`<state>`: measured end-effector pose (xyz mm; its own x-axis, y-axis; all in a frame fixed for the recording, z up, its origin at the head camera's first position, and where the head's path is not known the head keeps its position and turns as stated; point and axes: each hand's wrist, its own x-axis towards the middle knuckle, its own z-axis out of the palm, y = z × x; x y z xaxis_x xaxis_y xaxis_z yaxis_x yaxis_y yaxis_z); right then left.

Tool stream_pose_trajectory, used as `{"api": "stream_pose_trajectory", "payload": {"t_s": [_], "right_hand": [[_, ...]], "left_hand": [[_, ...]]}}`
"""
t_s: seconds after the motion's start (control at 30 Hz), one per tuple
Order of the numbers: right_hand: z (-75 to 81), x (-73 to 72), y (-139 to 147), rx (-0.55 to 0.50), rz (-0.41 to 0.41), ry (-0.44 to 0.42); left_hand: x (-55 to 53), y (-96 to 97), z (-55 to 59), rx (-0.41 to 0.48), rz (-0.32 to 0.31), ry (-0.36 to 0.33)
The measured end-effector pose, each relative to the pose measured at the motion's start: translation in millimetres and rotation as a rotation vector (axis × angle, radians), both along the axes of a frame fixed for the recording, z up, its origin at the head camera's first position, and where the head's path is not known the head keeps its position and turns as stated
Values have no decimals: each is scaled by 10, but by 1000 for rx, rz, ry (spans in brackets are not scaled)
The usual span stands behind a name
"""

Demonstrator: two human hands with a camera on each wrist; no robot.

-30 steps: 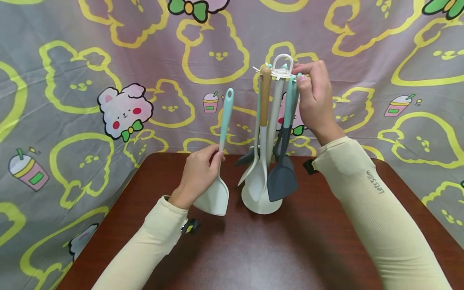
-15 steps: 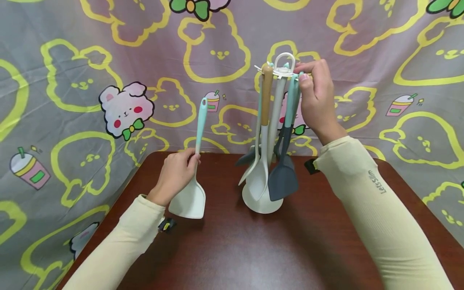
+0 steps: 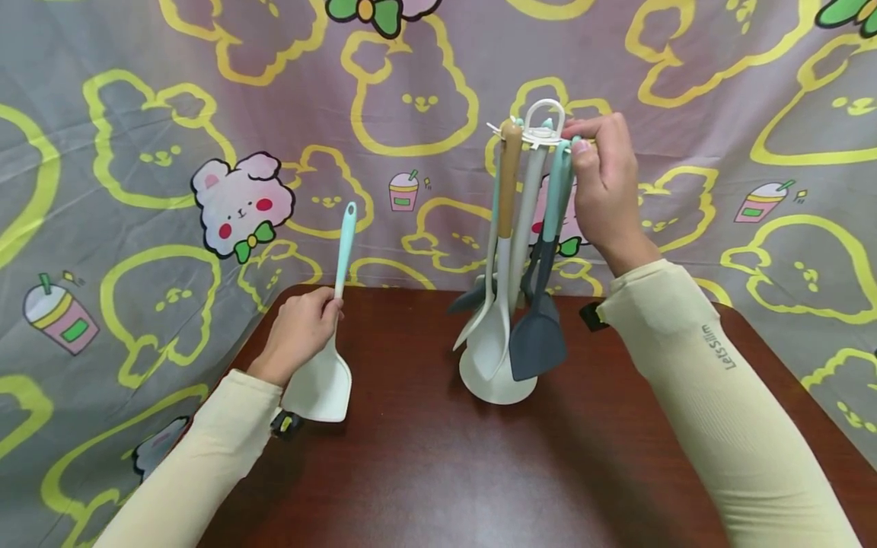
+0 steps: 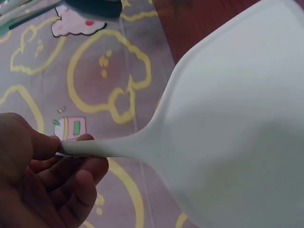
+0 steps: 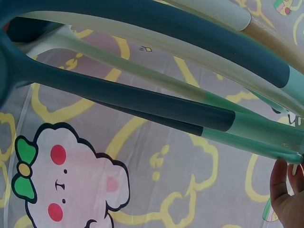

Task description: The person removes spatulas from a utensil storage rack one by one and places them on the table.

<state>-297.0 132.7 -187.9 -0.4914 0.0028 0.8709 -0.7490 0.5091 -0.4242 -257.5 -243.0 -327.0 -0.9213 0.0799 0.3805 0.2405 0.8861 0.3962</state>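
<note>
In the head view my left hand [image 3: 301, 327] pinches the lower handle of a white spatula [image 3: 320, 384], held upright with its mint grip end up and its broad blade down, left of the utensil rack. The left wrist view shows thumb and fingers on the spatula's neck [image 4: 109, 147]. My right hand [image 3: 606, 183] pinches the top rim of the white utensil rack [image 3: 499, 388], right by the hooked handle ends. From the rack hang a dark grey turner [image 3: 537, 346], a white spoon [image 3: 489, 346] with a white shaft and wooden handle [image 3: 510, 179], and several other utensils.
A dark brown wooden table [image 3: 411, 472] bears the rack. Behind and to the sides hangs a grey-pink cloth [image 3: 425, 243] with cartoon prints, close behind the rack. The rack has a loop [image 3: 546, 114] on top.
My left hand has carried the white spatula leftward and slightly down, away from the rack. My right hand keeps its hold at the rack's top.
</note>
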Motion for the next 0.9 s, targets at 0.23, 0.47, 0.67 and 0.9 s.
{"api": "stream_pose_trajectory", "payload": {"t_s": [0.23,0.47,0.67,0.9], "right_hand": [[-6,-18,11,-8,0,10],[-11,-31,-12,0,11,18],[-15,-17,-27,-15,9,-11],[-19,-7,-19,-11,5,1]], "left_hand": [[-37,-184,-58,-33,49,-150],[-59,-354,-160,-48,91,-259],[-92,-446,-235,-60,104,-341],[-164,-608,-377,-132,128,-417]]}}
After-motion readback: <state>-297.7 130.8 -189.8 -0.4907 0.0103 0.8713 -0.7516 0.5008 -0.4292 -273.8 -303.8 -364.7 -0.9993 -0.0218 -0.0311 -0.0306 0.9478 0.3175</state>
